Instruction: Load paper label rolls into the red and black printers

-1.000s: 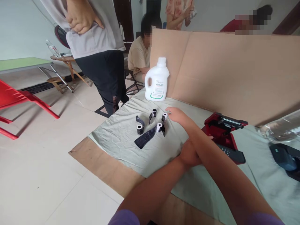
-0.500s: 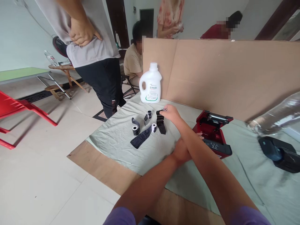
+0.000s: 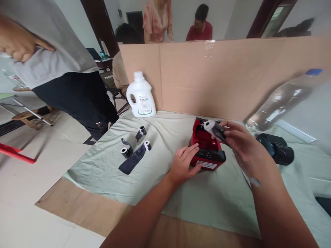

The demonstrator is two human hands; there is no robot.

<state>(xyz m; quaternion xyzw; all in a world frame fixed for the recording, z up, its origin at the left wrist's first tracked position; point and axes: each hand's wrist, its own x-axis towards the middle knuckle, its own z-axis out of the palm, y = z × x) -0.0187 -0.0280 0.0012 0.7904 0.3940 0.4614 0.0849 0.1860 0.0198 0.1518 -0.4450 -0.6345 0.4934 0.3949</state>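
A small red label printer with a black front panel stands on the cloth, its lid up and the red inside showing. My left hand rests against its near left corner, fingers stretched and thumb apart. Over the printer's right side, my right hand is closed on a paper roll. The roll shows a white end with a core hole, and a dark strip hangs from it below the hand, blurred. To the left lie three more rolls: a black one, a small one and a white-ended one with a long dark strip.
A white detergent bottle stands before a cardboard screen. At right lie a large clear plastic bottle and a black device. A person in dark trousers stands at left; other people are behind the screen.
My right hand has lifted the roll with its dark strip off the cloth and carried it right, over the printer. My left hand stays by the printer. The view has turned right.
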